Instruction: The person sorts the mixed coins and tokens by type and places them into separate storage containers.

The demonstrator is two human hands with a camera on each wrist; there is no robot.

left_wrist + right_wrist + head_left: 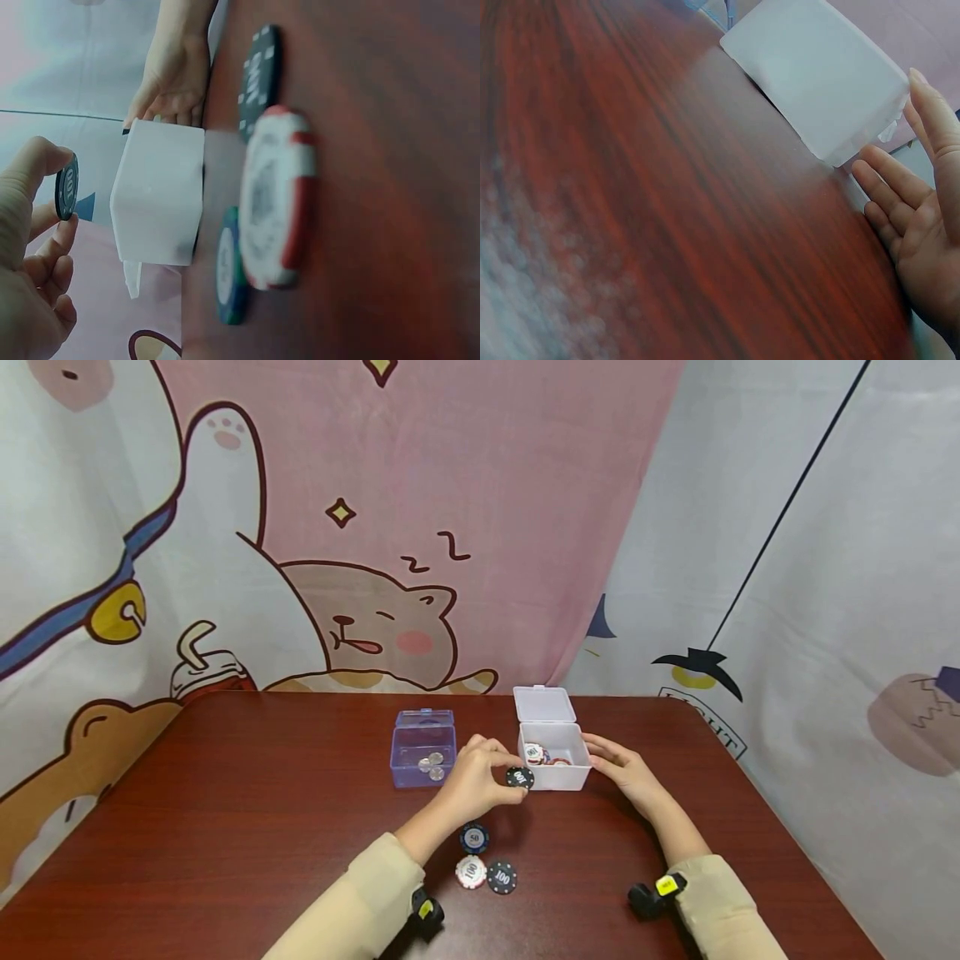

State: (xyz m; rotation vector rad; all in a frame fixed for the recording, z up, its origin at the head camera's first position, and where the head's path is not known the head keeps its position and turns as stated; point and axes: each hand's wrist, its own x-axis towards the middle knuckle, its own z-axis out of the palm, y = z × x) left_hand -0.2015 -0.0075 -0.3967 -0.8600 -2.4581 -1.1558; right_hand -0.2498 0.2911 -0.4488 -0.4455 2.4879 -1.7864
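Note:
My left hand [477,779] pinches a black poker chip [520,777] marked 100 between thumb and fingertips, held up at the front left corner of a white plastic box [564,778]. The box's lid [543,705] stands raised at the back, and several poker chips [536,754] lie inside it. At the box's right side, my right hand [627,772] rests its fingertips against the wall, fingers fairly straight. In the right wrist view that hand [922,202] is beside the box [821,75].
A clear purple box [405,776] with silver coins [436,759] stands left of the white one, lid up. Nearer on the brown table [247,827] lie a blue 50 chip [474,838], a white-and-red 100 chip [471,872] and another black chip [502,877]. A printed curtain [510,527] hangs behind.

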